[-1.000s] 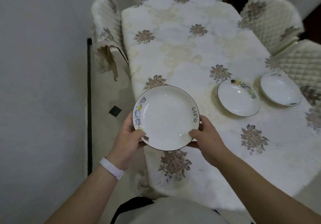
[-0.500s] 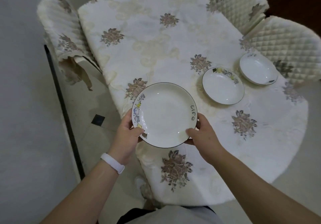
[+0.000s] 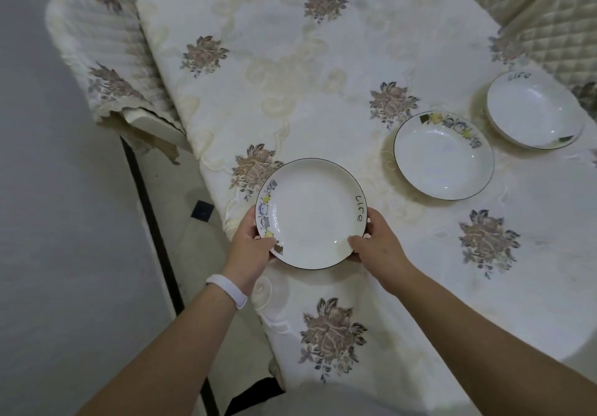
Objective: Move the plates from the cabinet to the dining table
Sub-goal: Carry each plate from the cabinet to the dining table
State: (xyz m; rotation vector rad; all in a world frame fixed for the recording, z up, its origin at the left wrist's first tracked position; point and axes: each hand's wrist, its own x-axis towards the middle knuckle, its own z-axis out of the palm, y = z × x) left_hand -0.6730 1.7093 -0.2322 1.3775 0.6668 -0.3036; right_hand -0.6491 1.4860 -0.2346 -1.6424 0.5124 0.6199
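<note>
Cream floral cloth covers the bench (image 3: pixel 323 118), with a pale wall and floor to its left. Nearest, the left hand (image 3: pixel 250 247) and right hand (image 3: pixel 382 247) each clamp the near rim of a plate (image 3: pixel 310 215), thumbs on top and most of the fingers hidden beneath. The plate sits level over the bench's near left edge; whether it touches the cloth I cannot tell. A white band (image 3: pixel 227 289) circles the left wrist.

Farther right a second plate (image 3: pixel 442 157) lies flat on the cloth, and beyond it, near the right edge, a third plate (image 3: pixel 533 112). Quilted chairs stand at far left (image 3: pixel 97 54) and far right (image 3: pixel 549 34).

The step in hand looks like the set-down of the held plate. The next move calls for lowering it flat, well in from the edge and apart from the second plate, then releasing both hands evenly. The cabinet is out of view.
</note>
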